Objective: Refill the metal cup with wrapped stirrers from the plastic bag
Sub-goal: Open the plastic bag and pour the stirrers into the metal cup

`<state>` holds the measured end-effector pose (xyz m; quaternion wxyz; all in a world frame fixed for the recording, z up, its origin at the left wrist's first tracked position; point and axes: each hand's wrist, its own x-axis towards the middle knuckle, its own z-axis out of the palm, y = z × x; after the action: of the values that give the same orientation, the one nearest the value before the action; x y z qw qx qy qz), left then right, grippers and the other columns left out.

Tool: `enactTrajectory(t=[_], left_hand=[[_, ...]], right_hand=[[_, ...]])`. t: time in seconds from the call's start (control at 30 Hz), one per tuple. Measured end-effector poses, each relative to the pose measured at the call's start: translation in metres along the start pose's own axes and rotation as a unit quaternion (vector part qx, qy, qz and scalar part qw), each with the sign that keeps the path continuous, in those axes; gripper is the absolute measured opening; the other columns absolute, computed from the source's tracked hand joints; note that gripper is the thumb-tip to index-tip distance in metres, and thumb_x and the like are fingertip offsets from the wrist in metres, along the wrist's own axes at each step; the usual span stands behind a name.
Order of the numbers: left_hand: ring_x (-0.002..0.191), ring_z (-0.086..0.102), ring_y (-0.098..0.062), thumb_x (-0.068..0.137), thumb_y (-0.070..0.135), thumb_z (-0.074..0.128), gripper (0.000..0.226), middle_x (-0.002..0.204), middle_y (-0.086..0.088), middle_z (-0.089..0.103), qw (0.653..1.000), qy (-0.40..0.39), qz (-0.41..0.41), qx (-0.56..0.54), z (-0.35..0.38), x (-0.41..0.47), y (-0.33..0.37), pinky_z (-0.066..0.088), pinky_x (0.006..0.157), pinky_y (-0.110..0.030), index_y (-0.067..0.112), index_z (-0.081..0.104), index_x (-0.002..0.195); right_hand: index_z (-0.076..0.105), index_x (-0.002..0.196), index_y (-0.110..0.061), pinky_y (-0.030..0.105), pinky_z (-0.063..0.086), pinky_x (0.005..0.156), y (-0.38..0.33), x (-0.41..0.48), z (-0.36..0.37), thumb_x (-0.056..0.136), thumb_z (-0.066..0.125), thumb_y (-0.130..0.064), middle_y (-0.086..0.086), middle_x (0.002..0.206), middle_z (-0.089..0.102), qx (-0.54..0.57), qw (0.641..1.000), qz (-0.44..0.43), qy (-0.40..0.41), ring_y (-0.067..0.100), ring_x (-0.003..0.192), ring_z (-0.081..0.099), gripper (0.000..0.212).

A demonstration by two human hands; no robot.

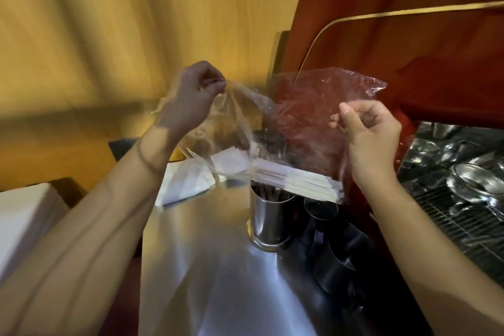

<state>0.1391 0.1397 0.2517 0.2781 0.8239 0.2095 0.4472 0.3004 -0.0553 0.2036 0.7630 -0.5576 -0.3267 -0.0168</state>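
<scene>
Fingers of left hand [191,98] and right hand [368,128] pinch plastic bag [305,123] mouth apart.

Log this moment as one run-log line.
left hand: pinching plastic bag | right hand: pinching bag | wrapped stirrers: in bag, above metal cup | refill: not begun

Both forearms come into shot bare, no sleeves showing anywhere along them right down to the near edge of the frame. The left hand [191,101] is bare too, no glove, no ring visible. There is a thin band around the left wrist [148,157], dark and narrow. The right hand [371,139] is also ungloved, its wrist plain, nothing worn there.
</scene>
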Motion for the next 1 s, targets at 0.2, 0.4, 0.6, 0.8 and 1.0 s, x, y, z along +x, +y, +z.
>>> enactTrajectory(t=[0.2, 0.4, 0.6, 0.8, 1.0], left_hand=[[0.069, 0.057, -0.006, 0.086, 0.002, 0.058, 0.005, 0.068, 0.005, 0.057, 0.999, 0.003, -0.033, -0.028, -0.006, -0.005, 0.0, 0.046, 0.074, -0.028, 0.007, 0.059, 0.087], [0.054, 0.052, 0.015, 0.085, 0.003, 0.059, 0.01, 0.067, 0.008, 0.056, 0.999, 0.014, -0.005, 0.028, -0.015, 0.005, 0.006, 0.036, 0.056, -0.006, -0.003, 0.063, 0.092], [0.063, 0.054, 0.004, 0.085, 0.004, 0.06, 0.011, 0.079, -0.011, 0.061, 0.997, -0.027, -0.011, 0.072, -0.014, -0.003, 0.001, 0.037, 0.058, -0.006, -0.003, 0.064, 0.092], [0.079, 0.059, -0.025, 0.084, 0.007, 0.062, 0.007, 0.079, -0.01, 0.064, 0.993, -0.07, -0.002, 0.092, -0.013, -0.02, -0.011, 0.042, 0.068, -0.028, 0.003, 0.065, 0.089], [0.068, 0.056, -0.012, 0.083, 0.001, 0.061, 0.006, 0.078, -0.012, 0.062, 0.997, -0.05, -0.011, 0.062, -0.019, -0.028, -0.014, 0.042, 0.064, -0.015, 0.001, 0.065, 0.088]], right_hand=[[0.054, 0.085, -0.041, 0.018, 0.05, 0.071, 0.023, -0.023, -0.002, 0.075, 0.071, -0.034, -0.012, 0.078, 0.061, -0.053, 0.998, 0.004, -0.021, 0.008, 0.078, 0.062, 0.022], [0.059, 0.075, -0.032, 0.01, 0.043, 0.057, 0.037, -0.025, 0.001, 0.079, 0.068, -0.016, -0.023, 0.062, 0.063, -0.067, 0.995, 0.022, -0.074, -0.005, 0.058, 0.055, 0.019], [0.062, 0.065, -0.038, 0.014, 0.04, 0.076, 0.052, -0.042, 0.003, 0.072, 0.075, -0.02, -0.015, 0.08, 0.062, -0.216, 0.914, 0.041, -0.341, -0.005, 0.076, 0.057, 0.024], [0.066, 0.079, -0.024, 0.028, 0.019, 0.082, 0.075, -0.056, 0.001, 0.066, 0.076, -0.017, -0.004, 0.1, 0.062, -0.388, 0.807, -0.183, -0.407, 0.001, 0.098, 0.035, 0.018], [0.058, 0.094, -0.028, 0.024, 0.005, 0.095, 0.086, -0.058, 0.002, 0.062, 0.079, -0.037, -0.009, 0.135, 0.039, -0.405, 0.793, -0.138, -0.434, 0.011, 0.131, 0.023, 0.039]])
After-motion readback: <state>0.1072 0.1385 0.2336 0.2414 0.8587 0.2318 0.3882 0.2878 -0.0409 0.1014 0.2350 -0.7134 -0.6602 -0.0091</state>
